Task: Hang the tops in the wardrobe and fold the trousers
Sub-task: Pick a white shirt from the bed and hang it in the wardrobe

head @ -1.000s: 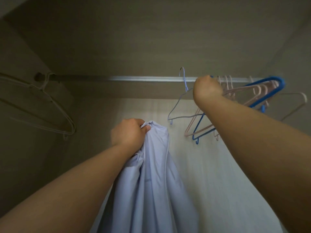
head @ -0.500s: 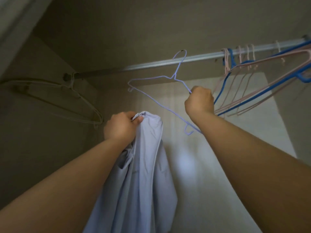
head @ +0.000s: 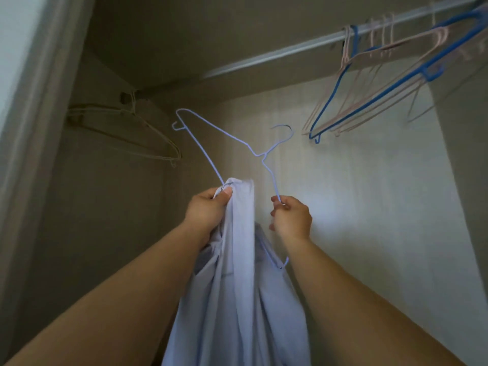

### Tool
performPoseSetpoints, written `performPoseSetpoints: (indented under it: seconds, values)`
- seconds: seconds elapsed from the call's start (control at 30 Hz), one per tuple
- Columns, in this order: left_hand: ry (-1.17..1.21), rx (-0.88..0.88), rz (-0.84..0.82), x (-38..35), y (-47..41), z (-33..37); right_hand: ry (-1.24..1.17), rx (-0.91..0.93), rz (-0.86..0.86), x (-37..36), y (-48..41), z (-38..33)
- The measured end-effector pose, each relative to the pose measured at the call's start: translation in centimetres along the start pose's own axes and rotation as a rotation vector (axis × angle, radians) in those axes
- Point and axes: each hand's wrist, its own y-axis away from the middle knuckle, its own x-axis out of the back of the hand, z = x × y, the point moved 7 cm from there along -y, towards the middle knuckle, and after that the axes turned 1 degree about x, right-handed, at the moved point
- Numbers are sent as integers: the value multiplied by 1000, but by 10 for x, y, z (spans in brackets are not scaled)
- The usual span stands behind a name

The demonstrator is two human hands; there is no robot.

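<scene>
Left hand [head: 208,210] grips pale top [head: 237,286]; right hand [head: 291,217] pinches lilac hanger [head: 239,140] (off rail).

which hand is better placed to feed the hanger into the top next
Right. The right hand pinches the hanger by its wire and can steer it. The left hand is full, gripping the top at its upper edge, so it suits holding the cloth steady.

Below the rail [head: 264,58], loose hanger [head: 257,155] sits between corner hangers [head: 158,136] at left and hanger bunch [head: 375,100] on the rail at right; top [head: 237,286] beneath it, between left hand [head: 208,211] and right hand [head: 291,219]
</scene>
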Motion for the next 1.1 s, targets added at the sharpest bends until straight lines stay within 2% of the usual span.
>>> performPoseSetpoints:
  seconds: [0.1,0.27,0.4,0.5,0.6,0.7,0.77,0.83,0.93,1.03,1.1]
  values:
    - [34,52,99,5,22,-16,-143,-89,-81,6,25,16]
    - [30,132,61,2,61,-50,-357,-239,-226,21,67,37]
    - [28,189,58,1,87,-77,-386,-330,-368,35,98,55]
    - [-141,157,51,4,104,-84,-320,-371,-451,43,107,54]
    - [-391,88,32,8,122,-80,-254,-363,-438,51,100,42]
    - [-515,24,-42,0,138,-76,-153,-329,-477,51,95,27]
    - [-598,-14,-74,-8,144,-76,-152,-321,-416,50,94,20]
    - [-620,-29,-72,-12,147,-76,-230,-317,-340,51,91,17]
    - [-564,13,-114,-13,147,-81,-240,-219,-448,47,95,16]
    - [-482,140,-278,-14,145,-94,-79,-91,-459,59,97,15]
    - [-567,190,-456,-18,149,-104,2,-79,-407,73,94,17]
